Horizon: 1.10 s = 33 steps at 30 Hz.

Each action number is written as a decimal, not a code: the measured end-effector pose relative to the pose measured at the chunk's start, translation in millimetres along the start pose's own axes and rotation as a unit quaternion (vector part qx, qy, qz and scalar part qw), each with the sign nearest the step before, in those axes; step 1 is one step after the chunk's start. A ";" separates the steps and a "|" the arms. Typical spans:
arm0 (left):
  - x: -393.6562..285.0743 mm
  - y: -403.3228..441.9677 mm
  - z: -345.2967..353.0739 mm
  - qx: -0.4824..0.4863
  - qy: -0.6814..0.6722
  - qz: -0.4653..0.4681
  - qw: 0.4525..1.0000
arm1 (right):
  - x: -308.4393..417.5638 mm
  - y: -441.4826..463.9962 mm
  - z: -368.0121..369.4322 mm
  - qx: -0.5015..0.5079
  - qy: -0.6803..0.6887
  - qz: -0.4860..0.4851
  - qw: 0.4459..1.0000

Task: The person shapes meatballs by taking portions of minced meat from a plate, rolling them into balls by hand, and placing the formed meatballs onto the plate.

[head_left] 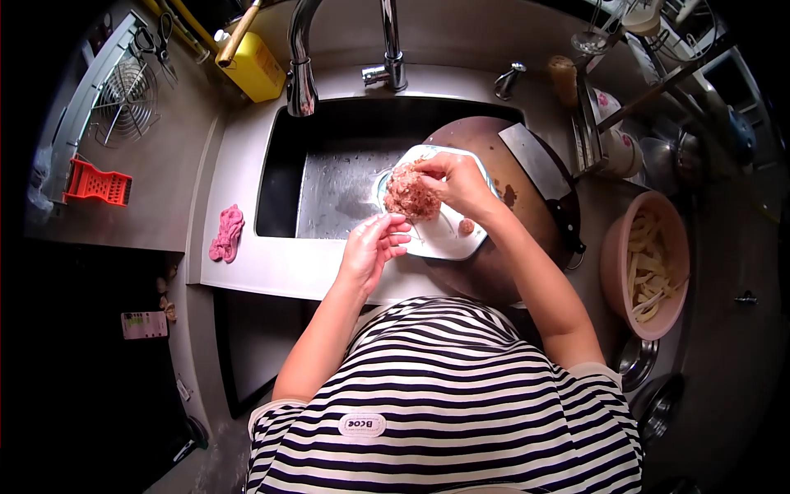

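A mound of ground meat point(410, 196) sits on a white plate point(455, 245) that rests partly on a round board and partly over the sink. From the right, my right hand point(462, 188) reaches over the plate, its thumb and fingers pinched together at the meat. My left hand point(372, 252) is at the plate's near left edge, palm turned up, fingers loosely bent and apart; I see nothing in it. A small meatball point(467, 226) lies on the plate near its right side.
A dark sink point(329, 193) with a faucet point(302, 95) lies behind the plate. On the round board point(461, 132) rests a cleaver point(531, 156). A pink bowl of pale strips point(611, 288) stands right. A pink cloth point(227, 234), orange grater point(99, 183) and yellow bottle point(257, 70) are left.
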<state>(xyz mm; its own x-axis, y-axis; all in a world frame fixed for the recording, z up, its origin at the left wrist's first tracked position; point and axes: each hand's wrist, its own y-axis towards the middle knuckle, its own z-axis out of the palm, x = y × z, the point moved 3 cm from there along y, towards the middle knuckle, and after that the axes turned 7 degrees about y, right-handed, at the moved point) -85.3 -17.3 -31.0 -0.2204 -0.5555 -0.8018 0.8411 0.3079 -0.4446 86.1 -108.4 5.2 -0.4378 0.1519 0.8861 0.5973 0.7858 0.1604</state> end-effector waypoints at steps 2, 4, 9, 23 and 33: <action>-0.5 1.1 1.6 0.006 -0.003 -0.001 1.000 | 2.4 -4.1 4.6 0.024 -0.066 -0.050 0.996; -0.7 2.3 4.1 0.010 -0.003 -0.003 1.000 | 5.3 -10.5 15.1 0.028 -0.161 -0.121 0.979; -2.0 1.0 6.2 0.012 -0.010 -0.003 1.000 | 6.7 -12.1 23.5 -0.016 -0.129 -0.120 0.984; 16.9 26.3 18.5 0.069 -0.291 -0.091 0.950 | 39.4 -51.5 30.3 0.009 -0.109 -0.172 0.979; 19.9 19.9 16.8 -0.012 -0.160 -0.078 0.984 | 60.6 -100.3 43.8 0.081 -0.224 -0.289 0.927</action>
<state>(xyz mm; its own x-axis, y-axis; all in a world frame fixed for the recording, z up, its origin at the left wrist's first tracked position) -64.7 -35.2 -49.1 -0.1751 -0.8109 -0.5584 0.7964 0.2168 -0.5645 -29.7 -151.8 23.7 -0.9102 -0.1165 0.3975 0.0840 0.8878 0.4526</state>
